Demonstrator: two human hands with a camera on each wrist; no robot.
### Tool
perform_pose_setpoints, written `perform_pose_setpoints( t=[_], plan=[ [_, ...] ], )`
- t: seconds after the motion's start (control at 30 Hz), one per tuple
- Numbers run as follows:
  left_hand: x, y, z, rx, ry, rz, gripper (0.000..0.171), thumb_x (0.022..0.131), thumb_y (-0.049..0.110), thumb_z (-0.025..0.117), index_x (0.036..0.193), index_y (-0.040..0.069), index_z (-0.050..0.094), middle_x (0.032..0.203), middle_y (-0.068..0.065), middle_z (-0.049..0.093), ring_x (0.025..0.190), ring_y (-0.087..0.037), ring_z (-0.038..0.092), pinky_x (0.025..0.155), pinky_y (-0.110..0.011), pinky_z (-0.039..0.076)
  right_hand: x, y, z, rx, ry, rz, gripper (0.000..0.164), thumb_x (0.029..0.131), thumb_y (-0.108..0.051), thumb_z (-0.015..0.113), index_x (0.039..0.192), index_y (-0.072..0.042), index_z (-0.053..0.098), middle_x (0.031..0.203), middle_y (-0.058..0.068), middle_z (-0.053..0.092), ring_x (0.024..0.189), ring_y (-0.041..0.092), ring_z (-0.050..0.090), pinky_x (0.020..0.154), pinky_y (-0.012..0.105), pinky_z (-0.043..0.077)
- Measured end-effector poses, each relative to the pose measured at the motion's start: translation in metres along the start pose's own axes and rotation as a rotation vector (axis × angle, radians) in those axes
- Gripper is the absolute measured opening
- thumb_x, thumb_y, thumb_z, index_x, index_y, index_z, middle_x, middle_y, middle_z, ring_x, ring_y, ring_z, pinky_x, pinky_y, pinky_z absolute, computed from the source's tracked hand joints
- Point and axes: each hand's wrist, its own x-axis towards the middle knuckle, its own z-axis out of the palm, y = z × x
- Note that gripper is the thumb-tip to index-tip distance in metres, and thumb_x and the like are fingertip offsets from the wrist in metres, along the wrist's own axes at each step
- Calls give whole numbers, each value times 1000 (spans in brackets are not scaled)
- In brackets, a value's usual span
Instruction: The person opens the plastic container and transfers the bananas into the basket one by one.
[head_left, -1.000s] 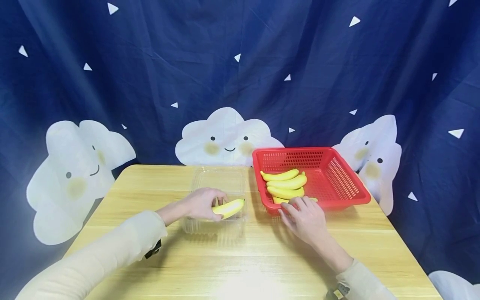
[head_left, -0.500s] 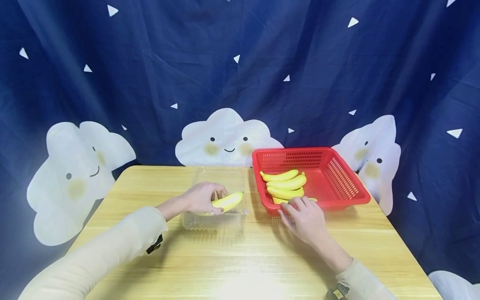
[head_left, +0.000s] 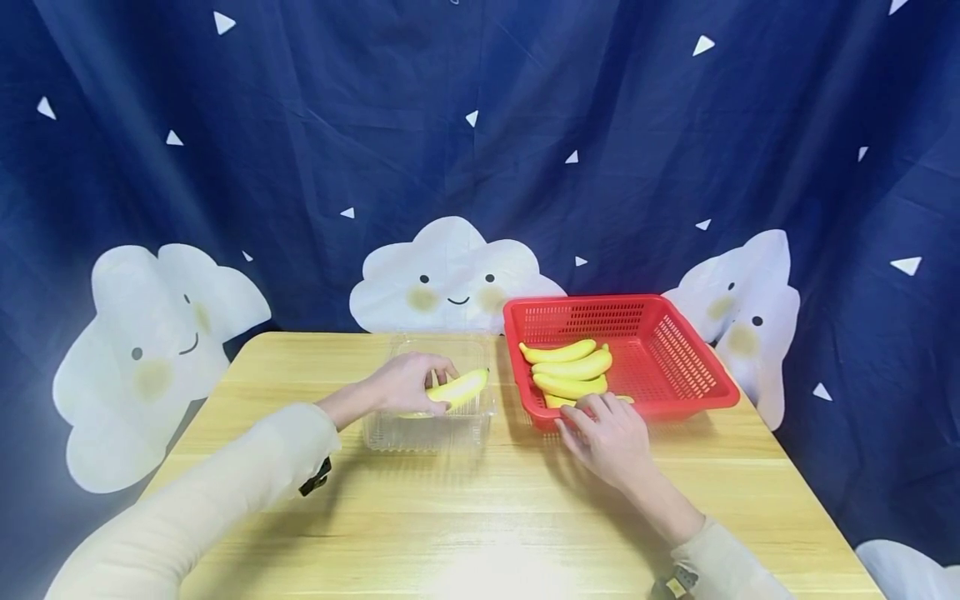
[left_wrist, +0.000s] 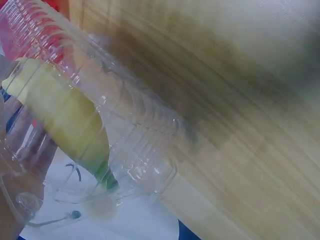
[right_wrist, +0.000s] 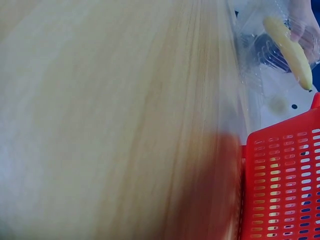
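Observation:
My left hand (head_left: 416, 386) grips a yellow banana (head_left: 467, 388), with its tip pointing right. Banana and fingers overlap the clear plastic clamshell box (head_left: 427, 435), left of the table's middle. Through the box's ribbed wall (left_wrist: 145, 125), the left wrist view shows the banana (left_wrist: 70, 112) and its greenish end. My right hand (head_left: 611, 440) holds the near rim of the red plastic basket (head_left: 693, 408), fingers bent over the edge and thumb outside. Several bananas (head_left: 573, 368) lie in the basket's left part; my right fingers partly hide the nearest.
The light wooden table (head_left: 480, 517) carries both containers, basket to the right of the box. Behind its far edge hangs a dark blue curtain (head_left: 420, 108) with white clouds and triangles.
My left hand has moved slightly away from me with the banana, and the near side of the clear box has shifted the same way. My right hand has stayed at the basket rim.

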Motion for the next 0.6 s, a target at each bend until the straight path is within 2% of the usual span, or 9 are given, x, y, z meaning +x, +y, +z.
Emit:
perform_pose_setpoints(
  t=[0.13,0.3,0.6],
  plan=[
    [3,-1,-3,-2,16,7,41,77,33,85,114,19,75,94,8,74,75,-4,63,69,-25,52,0,0,0,6,-1,3,32,102,-38,61,93,-15,80,81,3,67,70,25,59,53,37,45],
    [7,0,-7,11,33,-16,42,78,34,84,116,21,74,96,7,75,79,-6,65,72,-27,53,0,0,0,-4,-20,9,33,102,-39,61,93,-15,80,81,3,66,71,25,59,54,36,45],
    [19,10,-15,17,51,-2,46,78,38,83,119,20,74,98,6,74,83,-8,67,74,-29,54,-1,0,0,-12,-20,12,30,100,-38,63,92,-15,80,81,3,66,70,24,58,54,35,45]
  ],
)
